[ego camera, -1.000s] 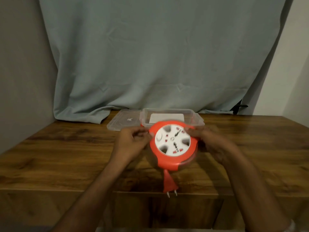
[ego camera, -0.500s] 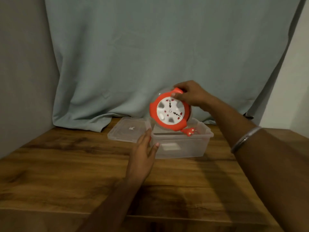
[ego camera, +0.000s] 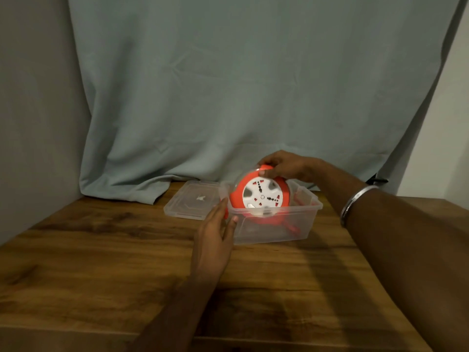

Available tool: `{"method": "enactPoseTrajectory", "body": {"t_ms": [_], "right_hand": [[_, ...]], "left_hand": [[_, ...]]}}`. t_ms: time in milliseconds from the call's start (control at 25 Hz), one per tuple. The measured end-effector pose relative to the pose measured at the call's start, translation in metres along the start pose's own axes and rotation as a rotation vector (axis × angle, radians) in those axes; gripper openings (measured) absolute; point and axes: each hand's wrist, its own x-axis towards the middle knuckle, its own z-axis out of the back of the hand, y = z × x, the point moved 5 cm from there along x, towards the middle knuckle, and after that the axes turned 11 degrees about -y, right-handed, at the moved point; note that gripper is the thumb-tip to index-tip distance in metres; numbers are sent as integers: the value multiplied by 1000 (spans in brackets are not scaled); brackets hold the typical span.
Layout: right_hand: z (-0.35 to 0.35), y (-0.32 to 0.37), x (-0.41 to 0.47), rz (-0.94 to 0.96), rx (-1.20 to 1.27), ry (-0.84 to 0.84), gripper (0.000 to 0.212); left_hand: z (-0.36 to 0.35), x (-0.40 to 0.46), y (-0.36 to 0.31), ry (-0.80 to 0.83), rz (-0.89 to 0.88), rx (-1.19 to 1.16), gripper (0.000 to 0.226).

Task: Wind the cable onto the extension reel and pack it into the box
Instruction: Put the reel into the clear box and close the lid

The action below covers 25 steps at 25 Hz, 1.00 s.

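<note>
Two bare hands in frame, both at the clear rectangular plastic box on the brown wooden table. Right hand reaches in from the right, fingers closed over the top rim of the round orange extension reel with a white socket face. Silver bangle sits on the right forearm.

Reel is tilted, socket face toward the camera. Its lower part is inside the box, seen through the near wall; its upper part stands above the rim. Whether its bottom edge touches the box floor cannot be told. Orange plug shows through the wall at the lower right of the reel, low in the box. Wound cable itself not distinguishable.

Left hand is flat and open, fingers together and extended, resting against the box's near left corner; fingertips reach the rim. It grips nothing.

Clear plastic lid lies flat on the table just left of the box, touching or nearly touching its left wall. Pale blue-grey cloth backdrop hangs behind, its hem draped onto the rear of the table.
</note>
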Motion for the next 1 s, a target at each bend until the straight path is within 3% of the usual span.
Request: {"method": "enactPoseTrajectory", "body": {"t_ms": [240, 440, 560, 640, 760, 840, 1000], "right_hand": [[-36, -38, -2, -93, 186, -136, 33], [-35, -39, -6, 12, -61, -154, 38], [-32, -40, -11, 21, -366, -143, 44], [-24, -43, -25, -12, -380, -330, 30], [-10, -47, -75, -10, -157, -963, 19], [-14, -56, -110, -61, 52, -1226, 23], [-41, -93, -123, -237, 562, -1223, 30]], "left_hand": [[0, 2, 9, 27, 99, -165, 52], [-2, 1, 11, 66, 148, -224, 51], [-1, 1, 12, 46, 130, -171, 52], [-1, 0, 13, 32, 113, -115, 52], [-1, 0, 15, -1, 73, -40, 52], [4, 4, 16, -82, 55, 7, 48], [7, 22, 35, -132, 150, 70, 46]]}}
